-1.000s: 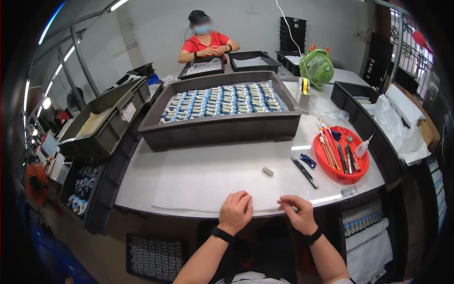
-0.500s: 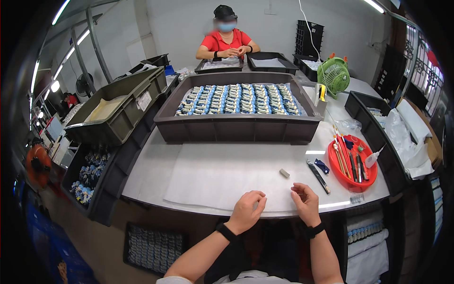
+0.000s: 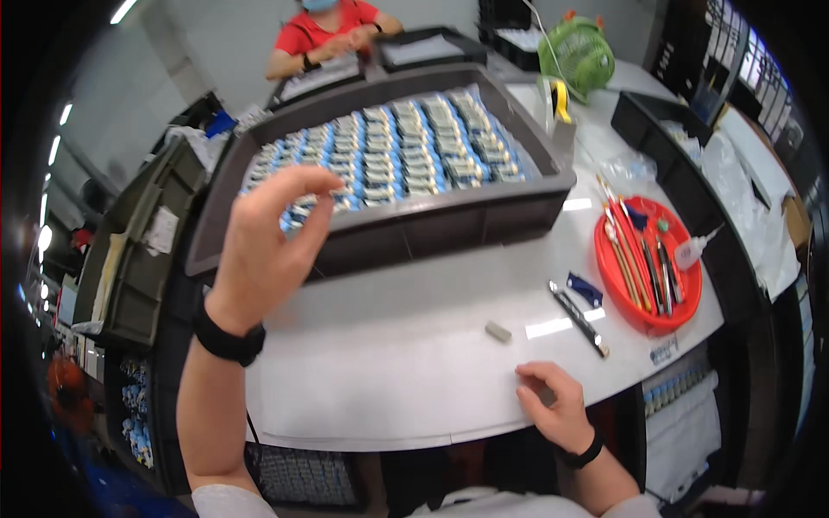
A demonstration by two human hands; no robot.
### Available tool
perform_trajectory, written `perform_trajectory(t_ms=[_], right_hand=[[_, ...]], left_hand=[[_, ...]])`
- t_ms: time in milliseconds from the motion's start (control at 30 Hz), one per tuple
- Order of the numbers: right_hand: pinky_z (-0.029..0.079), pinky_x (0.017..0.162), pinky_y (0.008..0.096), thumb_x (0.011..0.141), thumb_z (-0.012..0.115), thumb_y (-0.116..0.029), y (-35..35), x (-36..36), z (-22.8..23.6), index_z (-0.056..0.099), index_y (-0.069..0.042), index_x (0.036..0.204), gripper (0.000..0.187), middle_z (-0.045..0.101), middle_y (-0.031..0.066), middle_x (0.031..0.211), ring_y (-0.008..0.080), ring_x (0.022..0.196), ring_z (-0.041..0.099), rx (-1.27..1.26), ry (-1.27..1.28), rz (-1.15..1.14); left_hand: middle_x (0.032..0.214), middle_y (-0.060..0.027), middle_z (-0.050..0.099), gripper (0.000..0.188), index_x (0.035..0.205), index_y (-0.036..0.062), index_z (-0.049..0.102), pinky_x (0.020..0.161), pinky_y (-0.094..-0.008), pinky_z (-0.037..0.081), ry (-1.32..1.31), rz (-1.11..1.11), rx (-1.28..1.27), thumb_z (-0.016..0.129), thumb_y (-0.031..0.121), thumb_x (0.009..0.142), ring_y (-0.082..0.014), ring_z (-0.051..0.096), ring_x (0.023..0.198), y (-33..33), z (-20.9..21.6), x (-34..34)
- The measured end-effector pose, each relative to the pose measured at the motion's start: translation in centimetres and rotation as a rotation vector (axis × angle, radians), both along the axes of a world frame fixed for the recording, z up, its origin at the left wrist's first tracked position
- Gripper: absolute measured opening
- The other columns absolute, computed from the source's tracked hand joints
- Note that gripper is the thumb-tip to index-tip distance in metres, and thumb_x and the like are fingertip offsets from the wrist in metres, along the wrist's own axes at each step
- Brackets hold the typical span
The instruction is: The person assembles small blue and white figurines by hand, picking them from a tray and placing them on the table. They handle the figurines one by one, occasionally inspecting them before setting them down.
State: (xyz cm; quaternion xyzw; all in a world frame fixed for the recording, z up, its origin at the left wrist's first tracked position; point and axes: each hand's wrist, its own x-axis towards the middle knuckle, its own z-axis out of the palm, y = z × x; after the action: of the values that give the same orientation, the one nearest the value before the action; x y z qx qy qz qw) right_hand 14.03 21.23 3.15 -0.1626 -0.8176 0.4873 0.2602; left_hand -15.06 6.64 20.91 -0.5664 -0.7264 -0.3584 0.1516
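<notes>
My left hand [image 3: 275,237] is raised over the front left rim of a big dark grey tray [image 3: 414,229]. Its fingers are bent, with a gap between thumb and forefinger, and nothing shows between them. Rows of small blue, white and dark figure-like pieces [image 3: 380,151] fill the tray. My right hand [image 3: 557,407] hovers by the table's front edge, loosely curled, a gap between thumb and forefinger and no object visible in it. The nearest thing to it is a small grey block [image 3: 498,331] on the white table [image 3: 371,371].
At right, a red bowl [image 3: 611,298] holds brushes, pens and a white squeeze bottle [image 3: 689,253]. A dark pen-like tool [image 3: 577,318] and a navy scrap [image 3: 585,289] lie beside it. Crates flank the table. A green fan [image 3: 577,56] and a co-worker in red [image 3: 324,34] are beyond.
My left hand has risen from the table's front up and left to the tray's rim. The right hand stays low near the front edge. The view has turned and tilted downward.
</notes>
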Motion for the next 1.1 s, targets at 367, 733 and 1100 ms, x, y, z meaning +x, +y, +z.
perform_trajectory(t_ms=[367, 733, 1100], right_hand=[[0.046, 0.083, 0.0389, 0.074, 0.066, 0.001, 1.6, -7.1, 3.5, 0.061, -0.001, 0.105, 0.031, 0.059, 0.0133, 0.095, 0.032, 0.092, 0.055, 0.232, -0.287, -0.094], [0.045, 0.085, 0.0398, 0.076, 0.066, -0.003, 3.7, -7.7, 4.4, 0.06, -0.001, 0.105, 0.029, 0.058, 0.0151, 0.1, 0.0338, 0.097, 0.054, 0.199, -0.28, -0.278], [0.05, 0.061, 0.0279, 0.081, 0.063, -0.001, 4.4, -3.5, 6.1, 0.062, -0.003, 0.106, 0.025, 0.063, 0.0109, 0.096, 0.0185, 0.074, 0.062, -0.125, -0.263, -0.326]], left_hand=[[0.085, -0.0138, 0.065, 0.008, 0.085, 0.0004, 0.062, 0.075, -0.0395, 0.048, -0.085, -0.336, -0.19, 0.061, 0.0, 0.077, -0.0322, 0.062, 0.083, 9.3, -0.2, -5.0], [0.107, -0.0171, 0.06, 0.036, 0.11, 0.0029, 0.061, 0.087, -0.0407, 0.048, -0.185, -0.344, -0.728, 0.068, 0.017, 0.078, -0.0334, 0.058, 0.101, 17.6, -2.1, -7.8], [0.114, -0.018, 0.052, 0.075, 0.117, 0.0113, 0.055, 0.089, -0.0432, 0.045, 0.033, -0.23, -1.06, 0.083, 0.047, 0.058, -0.0352, 0.055, 0.106, 27.3, -8.2, -4.3]])
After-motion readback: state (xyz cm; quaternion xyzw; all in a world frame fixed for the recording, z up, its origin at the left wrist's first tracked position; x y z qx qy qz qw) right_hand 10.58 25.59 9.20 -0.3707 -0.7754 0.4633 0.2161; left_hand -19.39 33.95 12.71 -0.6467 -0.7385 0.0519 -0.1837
